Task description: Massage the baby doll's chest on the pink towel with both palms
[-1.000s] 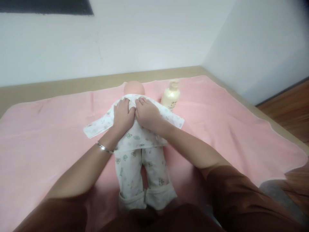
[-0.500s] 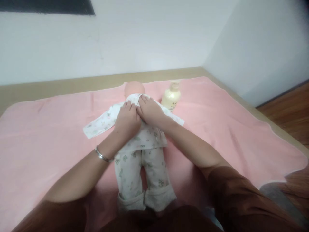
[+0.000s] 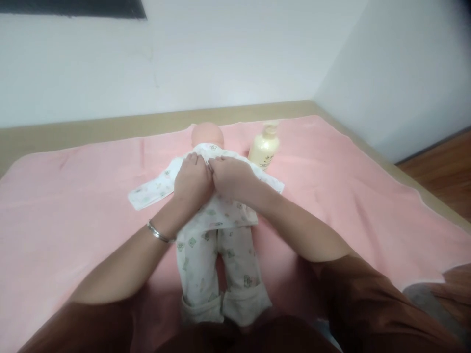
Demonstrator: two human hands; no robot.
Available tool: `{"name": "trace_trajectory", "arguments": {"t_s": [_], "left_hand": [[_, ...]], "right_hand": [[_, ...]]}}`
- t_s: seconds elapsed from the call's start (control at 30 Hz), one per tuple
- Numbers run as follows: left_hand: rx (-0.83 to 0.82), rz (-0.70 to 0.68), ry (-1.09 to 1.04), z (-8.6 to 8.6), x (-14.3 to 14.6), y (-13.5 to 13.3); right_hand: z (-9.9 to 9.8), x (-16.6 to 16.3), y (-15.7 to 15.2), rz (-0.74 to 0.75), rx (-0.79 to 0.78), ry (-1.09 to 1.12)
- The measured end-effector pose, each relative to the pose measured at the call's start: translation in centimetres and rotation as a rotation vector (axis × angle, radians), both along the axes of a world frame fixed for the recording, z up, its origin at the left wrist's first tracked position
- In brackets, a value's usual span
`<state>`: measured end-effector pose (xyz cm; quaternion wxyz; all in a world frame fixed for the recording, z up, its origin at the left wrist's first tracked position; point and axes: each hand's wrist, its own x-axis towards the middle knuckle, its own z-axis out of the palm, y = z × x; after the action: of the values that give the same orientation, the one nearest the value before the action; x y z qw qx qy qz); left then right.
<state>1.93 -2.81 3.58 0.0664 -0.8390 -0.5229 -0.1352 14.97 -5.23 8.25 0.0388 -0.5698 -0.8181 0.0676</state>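
A baby doll (image 3: 206, 133) lies on a pink blanket (image 3: 73, 206), head away from me, legs toward me. It wears a white printed top (image 3: 154, 186) and matching trousers (image 3: 200, 264). My left hand (image 3: 192, 181), with a silver bangle on the wrist, rests on the doll's chest, fingers curled into the top's front edge. My right hand (image 3: 231, 177) lies beside it, touching it, fingers bent and pinching the other front edge of the top. The fingertips are partly hidden in the cloth.
A cream lotion bottle (image 3: 262, 150) stands on the blanket just right of the doll's shoulder. The blanket covers a tan-edged bed in a white-walled corner. Wooden floor (image 3: 441, 171) shows at the right. My brown sleeves fill the bottom edge.
Both hands have slid slightly down from the doll's neck toward its chest and drawn closer together, with fingers more curled on the top. The view shifted a little.
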Motion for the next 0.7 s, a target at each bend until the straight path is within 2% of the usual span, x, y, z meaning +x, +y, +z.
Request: {"name": "trace_trajectory", "arguments": {"t_s": [0.07, 0.17, 0.27, 0.37, 0.53, 0.7], "left_hand": [[0.042, -0.009, 0.028, 0.1, 0.5, -1.0], [0.063, -0.014, 0.005, -0.3, 0.8, -1.9], [0.006, -0.071, -0.002, -0.4, 0.7, -1.7], [-0.090, -0.086, -0.043, 0.3, 0.3, -1.0], [-0.211, 0.050, -0.262, 1.5, -1.0, 0.8], [-0.238, 0.158, -0.447, 0.9, -1.2, 1.9]], "right_hand": [[-0.1, 0.5, 1.0, -0.018, -0.007, 0.023], [-1.4, 0.9, 2.3, 0.041, 0.112, -0.011], [-3.0, 0.9, 3.1, 0.142, 0.215, -0.076], [-3.8, 0.8, 3.4, 0.141, 0.244, -0.025], [-4.0, 0.5, 3.3, 0.057, 0.207, 0.124], [-4.2, 0.0, 2.8, 0.115, 0.188, 0.157]]}}
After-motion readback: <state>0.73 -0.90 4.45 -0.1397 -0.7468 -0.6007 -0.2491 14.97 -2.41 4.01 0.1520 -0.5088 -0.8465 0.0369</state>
